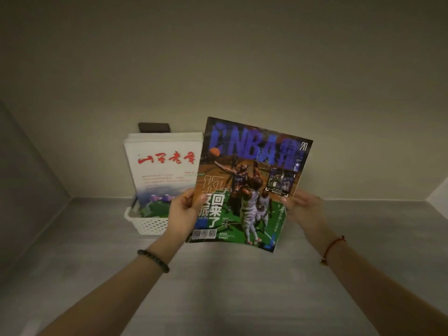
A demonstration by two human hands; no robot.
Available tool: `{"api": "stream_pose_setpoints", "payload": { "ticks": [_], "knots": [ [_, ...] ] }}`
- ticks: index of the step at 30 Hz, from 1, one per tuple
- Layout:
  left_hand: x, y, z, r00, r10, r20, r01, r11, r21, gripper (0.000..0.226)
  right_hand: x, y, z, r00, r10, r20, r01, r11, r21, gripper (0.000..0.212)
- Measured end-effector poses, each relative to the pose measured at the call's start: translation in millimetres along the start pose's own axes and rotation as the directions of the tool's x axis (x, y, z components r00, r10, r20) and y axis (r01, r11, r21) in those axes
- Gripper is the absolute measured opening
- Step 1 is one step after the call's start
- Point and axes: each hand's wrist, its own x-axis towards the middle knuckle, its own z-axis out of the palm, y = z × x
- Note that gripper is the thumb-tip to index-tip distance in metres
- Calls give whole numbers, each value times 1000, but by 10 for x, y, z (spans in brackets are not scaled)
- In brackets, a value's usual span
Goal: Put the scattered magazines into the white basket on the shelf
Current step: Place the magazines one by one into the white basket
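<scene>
Both hands are clamped on it: the left hand [181, 209] pinches the lower left edge of the NBA magazine [249, 185], thumb on the cover, and the right hand [300, 207] grips the right edge, fingers curled round it. Neither hand lies loose, each one closed on paper.

Behind it all, a plain pale wall [218, 69] fills the top half of the view. Below that runs the grey shelf [218, 287], stretching out to side panels left and right. The NBA magazine is up in the air above that shelf, upright, cover facing the camera, tipped a little clockwise, a basketball scene on green and orange. Its left edge overlaps the white magazines [162, 166] in view: a stack standing on end, red brush lettering on the front one, leaning back to the wall. They stand in the white basket [148, 224], a low perforated tub on the shelf at the back, left of centre, its right part hidden behind the left hand. A dark flat object [154, 127] peeks over the stack; what it is, I cannot tell.

Small details: a dark beaded bracelet [153, 260] on the left wrist, a red cord [333, 248] on the right, a gold ring [184, 195] on a left finger.
</scene>
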Motion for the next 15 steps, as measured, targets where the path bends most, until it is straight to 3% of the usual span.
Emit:
{"api": "stream_pose_setpoints", "payload": {
  "ticks": [6, 10, 15],
  "knots": [
    [446, 187, -1015, 978, -3, -209, 20, 996, 82, 10, 232, -355, 1194, 983, -172, 72, 176, 983, -58, 20],
    [813, 168, -1407, 952, -5, -307, 52, 988, 144, 21, 409, -435, 1774, 978, -196, 74, 202, 976, -85, 20],
    [1171, -115, -1643, 935, -122, -332, 160, 983, 90, 11, 538, -212, 2175, 985, -163, 53, 170, 963, -207, 16]
  ]
}}
